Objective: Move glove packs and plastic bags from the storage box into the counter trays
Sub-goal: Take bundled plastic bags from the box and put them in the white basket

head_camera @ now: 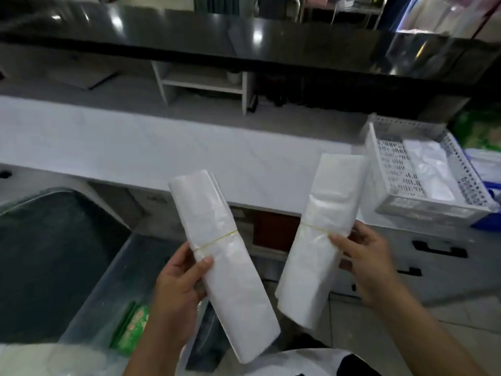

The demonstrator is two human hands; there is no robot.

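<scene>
My left hand (180, 283) grips a long white bundle of plastic bags (217, 256) bound by a yellow rubber band, held upright and tilted over the storage box. My right hand (363, 264) grips a second banded white bag bundle (322, 226), its top leaning toward the white perforated counter tray (390, 161) at the right. That tray holds a white plastic bag pack (431, 169). Below my left arm, the clear storage box (108, 283) shows a green printed pack (132, 327) inside.
A white marble-look counter (135, 150) runs across the middle, with a white shelf unit (203, 85) behind it and a black glossy upper ledge (244, 42). A dark lid (48, 261) lies at the left. Grey drawers with black handles (439, 251) sit under the tray.
</scene>
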